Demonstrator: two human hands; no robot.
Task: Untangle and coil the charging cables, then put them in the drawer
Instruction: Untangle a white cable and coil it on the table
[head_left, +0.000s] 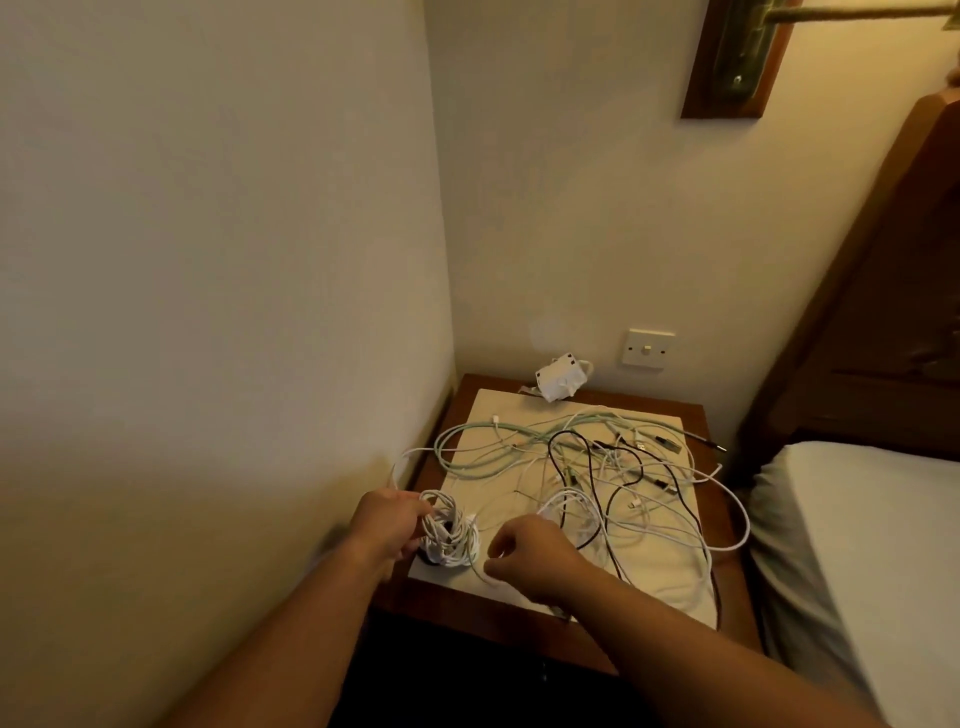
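A tangle of white, pale green and black charging cables (597, 467) is spread over the pale top of a wooden bedside table (696, 415). At the table's front left corner sits a wound bundle of white cable (451, 535). My left hand (387, 522) grips that bundle from its left side. My right hand (524, 558) is just to the right of it, fingers curled and pinching a thin cable strand that runs from the bundle. The drawer front lies in dark shadow below the table edge and cannot be made out.
A white plug adapter (560, 378) lies at the back of the table beneath a wall switch (647, 349). Walls close in on the left and behind. A bed with a white pillow (852, 545) and wooden headboard (893, 312) stands to the right.
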